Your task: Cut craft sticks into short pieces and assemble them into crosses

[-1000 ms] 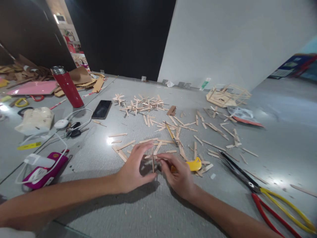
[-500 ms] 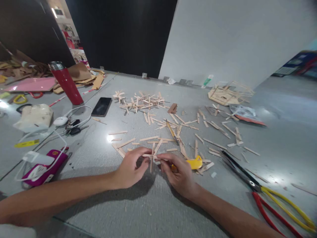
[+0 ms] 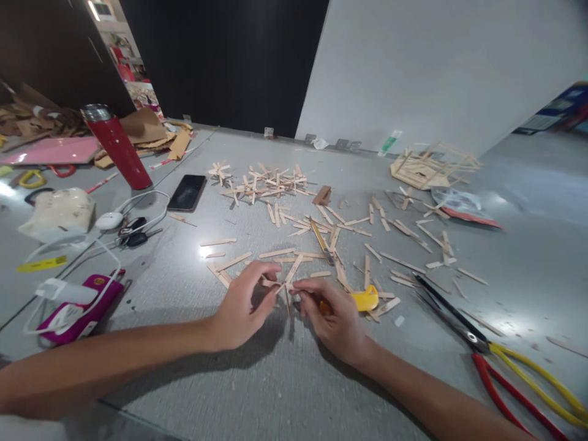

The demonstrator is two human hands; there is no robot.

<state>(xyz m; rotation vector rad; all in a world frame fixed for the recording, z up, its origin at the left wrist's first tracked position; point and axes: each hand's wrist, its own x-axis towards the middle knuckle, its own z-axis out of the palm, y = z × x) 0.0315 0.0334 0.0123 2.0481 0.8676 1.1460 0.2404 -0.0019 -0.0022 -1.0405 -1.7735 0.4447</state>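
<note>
Between both hands is a small piece of crossed wooden sticks (image 3: pixel 287 288), one stick pointing down toward the table. My left hand (image 3: pixel 243 306) pinches its left side between thumb and fingers. From the right, my right hand (image 3: pixel 334 315) pinches its other side, fingers closed. Loose wooden sticks (image 3: pixel 277 252) lie just beyond the hands. Behind my right hand is a yellow object (image 3: pixel 365 299), partly hidden by it. A yellow cutter (image 3: pixel 320 239) rests among the sticks. Farther back sits a pile of joined stick pieces (image 3: pixel 271 182).
Large shears with red and yellow handles (image 3: pixel 480 346) lie at the right. On the left are a purple case (image 3: pixel 82 309), keys (image 3: pixel 135 233), a phone (image 3: pixel 187 192) and a red bottle (image 3: pixel 120 150). A stick frame (image 3: pixel 429 168) stands at the back right.
The crossed stick piece has turned between my fingers, and its upright stick now shows mostly below them. Both hands stay in nearly the same place. The view has shifted slightly.
</note>
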